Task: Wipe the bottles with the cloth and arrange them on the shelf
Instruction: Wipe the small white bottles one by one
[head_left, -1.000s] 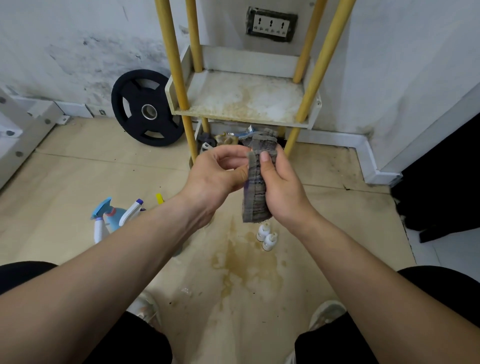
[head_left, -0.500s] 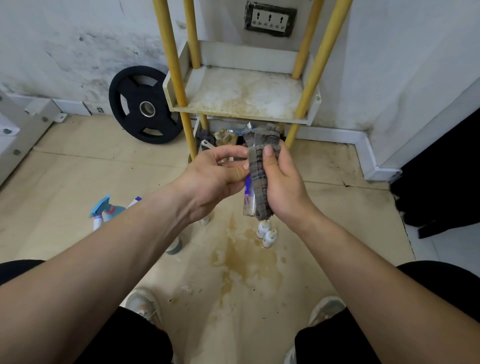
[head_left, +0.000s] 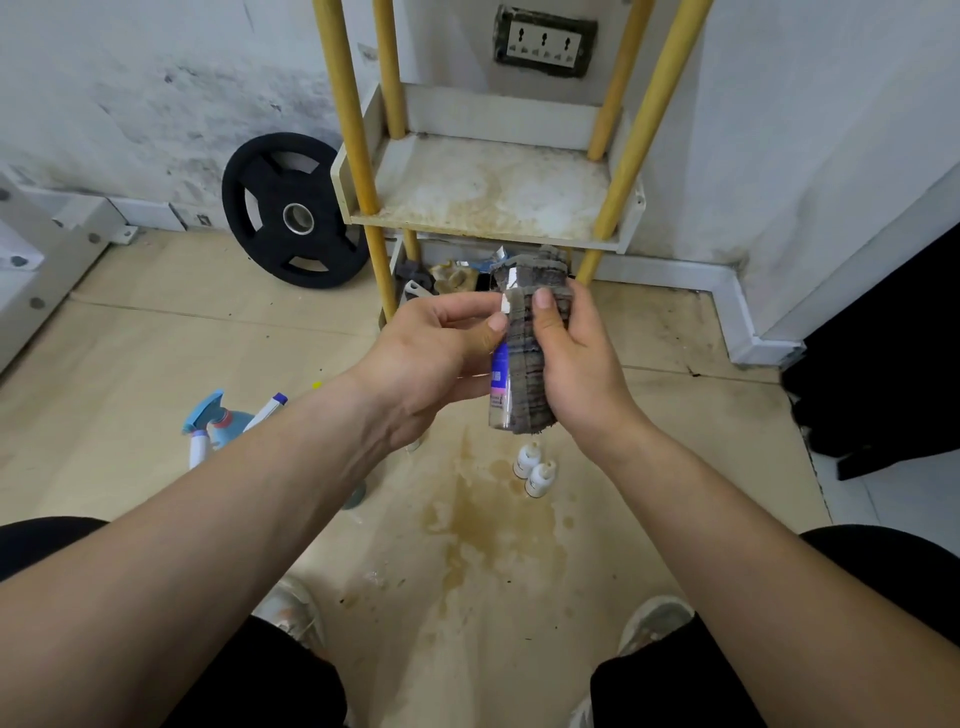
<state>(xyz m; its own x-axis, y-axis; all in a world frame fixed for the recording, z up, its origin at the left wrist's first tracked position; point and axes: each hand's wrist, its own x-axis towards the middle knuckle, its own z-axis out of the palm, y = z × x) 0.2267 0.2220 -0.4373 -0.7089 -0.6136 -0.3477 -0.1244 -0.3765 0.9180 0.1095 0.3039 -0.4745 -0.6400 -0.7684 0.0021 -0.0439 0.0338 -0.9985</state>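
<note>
While the right hand (head_left: 576, 358) curls round the grey cloth (head_left: 532, 358) wrapped about the clear bottle (head_left: 498, 384), the left hand (head_left: 436, 353) pinches the bottle's bare side at nine o'clock of the cloth, both held in the air with the stained shelf (head_left: 483, 228) at twelve o'clock. It looks light, thin-walled plastic, smooth and apt to slip or dent, so I would hold it round the middle through the cloth and steady it near the top

head-worn view, facing forward and down
</note>
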